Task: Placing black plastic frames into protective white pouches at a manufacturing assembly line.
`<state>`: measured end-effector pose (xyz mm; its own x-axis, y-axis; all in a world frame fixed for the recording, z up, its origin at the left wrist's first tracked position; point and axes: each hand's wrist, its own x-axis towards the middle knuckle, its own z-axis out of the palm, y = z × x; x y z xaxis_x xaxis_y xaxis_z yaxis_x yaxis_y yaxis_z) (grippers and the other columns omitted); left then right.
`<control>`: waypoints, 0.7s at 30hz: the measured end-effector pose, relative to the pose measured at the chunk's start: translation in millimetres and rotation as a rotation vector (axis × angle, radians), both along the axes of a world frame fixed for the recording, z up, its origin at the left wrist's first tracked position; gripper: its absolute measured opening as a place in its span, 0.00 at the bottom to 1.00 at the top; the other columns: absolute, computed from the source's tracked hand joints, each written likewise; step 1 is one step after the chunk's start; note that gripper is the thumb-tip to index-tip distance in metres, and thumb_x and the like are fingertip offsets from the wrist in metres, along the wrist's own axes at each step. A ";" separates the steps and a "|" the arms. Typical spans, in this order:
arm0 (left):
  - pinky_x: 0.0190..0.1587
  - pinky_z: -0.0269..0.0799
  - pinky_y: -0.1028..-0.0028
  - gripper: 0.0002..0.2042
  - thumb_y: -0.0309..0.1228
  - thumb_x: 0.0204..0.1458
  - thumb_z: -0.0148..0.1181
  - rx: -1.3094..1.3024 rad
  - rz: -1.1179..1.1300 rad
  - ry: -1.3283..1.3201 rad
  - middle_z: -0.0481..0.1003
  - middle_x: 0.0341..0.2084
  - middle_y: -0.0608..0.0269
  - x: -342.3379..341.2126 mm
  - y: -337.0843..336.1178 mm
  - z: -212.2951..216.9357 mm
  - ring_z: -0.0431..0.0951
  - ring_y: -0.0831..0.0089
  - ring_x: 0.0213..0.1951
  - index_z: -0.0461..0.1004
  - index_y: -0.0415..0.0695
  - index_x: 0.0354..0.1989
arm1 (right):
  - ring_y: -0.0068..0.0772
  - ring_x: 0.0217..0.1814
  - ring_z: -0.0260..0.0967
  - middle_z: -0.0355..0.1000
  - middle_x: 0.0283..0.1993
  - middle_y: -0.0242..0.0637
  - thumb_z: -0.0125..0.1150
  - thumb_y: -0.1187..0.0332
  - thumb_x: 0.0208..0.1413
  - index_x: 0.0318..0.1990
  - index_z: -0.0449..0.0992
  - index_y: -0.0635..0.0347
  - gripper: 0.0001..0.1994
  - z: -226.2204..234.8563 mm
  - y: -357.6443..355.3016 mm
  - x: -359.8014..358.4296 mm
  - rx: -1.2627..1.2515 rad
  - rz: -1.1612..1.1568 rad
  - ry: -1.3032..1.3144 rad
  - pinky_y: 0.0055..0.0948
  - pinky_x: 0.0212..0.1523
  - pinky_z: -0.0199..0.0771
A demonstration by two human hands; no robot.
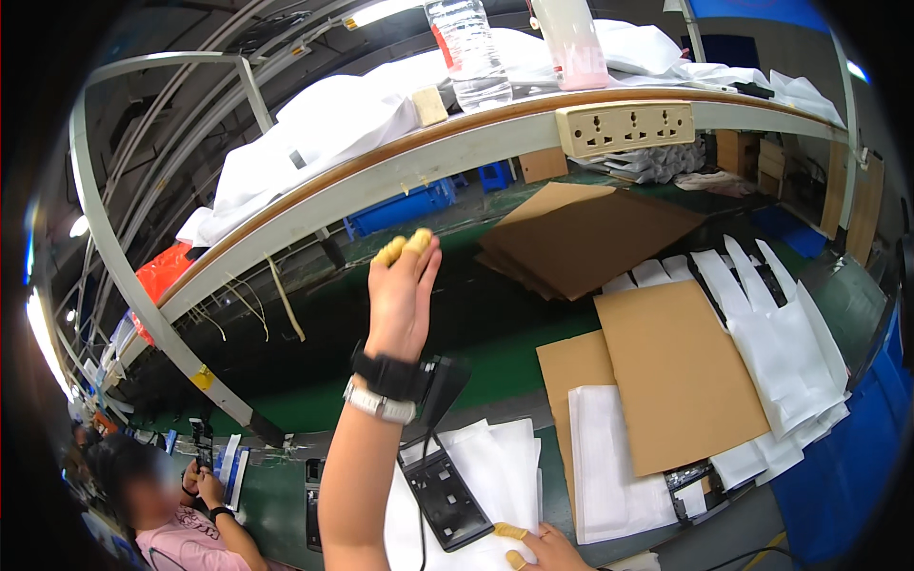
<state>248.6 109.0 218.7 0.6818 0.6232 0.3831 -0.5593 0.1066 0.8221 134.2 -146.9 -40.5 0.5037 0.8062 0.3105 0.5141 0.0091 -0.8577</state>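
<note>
My left hand (402, 290) is raised over the dark green bench, its yellow-covered fingertips loosely bent. Nothing shows in it. A black strap and a pale band circle that wrist, with a dark device and cable beside it. Low in the picture, my right hand (545, 549) has finger and thumb apart, both in yellow covers. Its fingertip meets the corner of a black rectangular plastic tray (446, 500) with small cutouts. The tray lies on white sheets (505, 457). To the right are brown cardboard sheets (681, 381) and white foam sleeves (619, 476).
A shelf edge with a beige power strip (625, 129) crosses above the bench, bearing bottles (471, 57) and white wrapping. Dark brown boards (590, 238) lie further back. A metal post (181, 352) rises at left. Beyond it, a person in pink (181, 538) handles a dark part.
</note>
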 end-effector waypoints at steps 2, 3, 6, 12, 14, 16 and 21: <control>0.54 0.66 0.70 0.09 0.21 0.54 0.50 -0.069 -0.006 -0.180 0.71 0.42 0.55 28.1 9.1 4.9 0.72 0.66 0.48 0.64 0.36 0.43 | 0.56 0.47 0.64 0.69 0.47 0.50 0.53 0.68 0.51 0.53 0.67 0.58 0.19 -3.1 0.9 0.2 -0.002 -0.001 -0.006 0.42 0.50 0.61; 0.52 0.68 0.72 0.10 0.20 0.52 0.54 -0.083 -0.015 -0.268 0.72 0.38 0.56 38.4 7.0 9.3 0.73 0.67 0.44 0.62 0.38 0.40 | 0.57 0.47 0.64 0.69 0.47 0.51 0.52 0.67 0.51 0.53 0.66 0.58 0.20 1.0 -0.4 0.9 -0.018 -0.005 -0.006 0.43 0.50 0.61; 0.51 0.69 0.72 0.16 0.19 0.50 0.56 -0.145 0.022 -0.291 0.71 0.38 0.55 52.4 2.5 14.2 0.75 0.68 0.42 0.57 0.39 0.43 | 0.58 0.48 0.63 0.69 0.47 0.52 0.52 0.66 0.52 0.53 0.66 0.57 0.20 -0.7 -2.0 1.3 -0.032 -0.006 0.005 0.43 0.50 0.62; 0.49 0.69 0.74 0.12 0.19 0.48 0.59 -0.217 0.127 -0.327 0.73 0.36 0.57 66.1 -4.5 18.9 0.75 0.69 0.41 0.63 0.38 0.39 | 0.59 0.48 0.62 0.69 0.46 0.53 0.52 0.65 0.52 0.53 0.67 0.56 0.19 -4.0 -1.2 7.8 -0.025 -0.018 0.048 0.44 0.50 0.62; 0.49 0.69 0.74 0.10 0.19 0.48 0.59 -0.203 0.126 -0.315 0.74 0.35 0.58 65.7 -2.1 24.2 0.75 0.69 0.41 0.65 0.39 0.37 | 0.59 0.48 0.62 0.69 0.46 0.54 0.52 0.65 0.52 0.53 0.67 0.57 0.19 -5.4 0.7 9.7 -0.025 -0.012 0.052 0.44 0.49 0.62; 0.48 0.68 0.75 0.08 0.20 0.49 0.59 -0.227 0.040 -0.291 0.74 0.35 0.59 62.0 -0.8 27.5 0.75 0.69 0.41 0.67 0.40 0.35 | 0.59 0.48 0.62 0.69 0.46 0.54 0.52 0.65 0.52 0.53 0.67 0.58 0.19 0.9 -0.9 9.1 -0.030 -0.009 0.040 0.43 0.50 0.62; 0.51 0.67 0.73 0.09 0.24 0.54 0.53 -0.155 -0.094 -0.259 0.71 0.41 0.57 34.5 -8.7 26.7 0.72 0.68 0.45 0.68 0.36 0.42 | 0.61 0.46 0.62 0.69 0.44 0.55 0.52 0.64 0.52 0.52 0.68 0.59 0.19 12.4 -1.6 3.3 -0.031 -0.009 0.033 0.44 0.48 0.62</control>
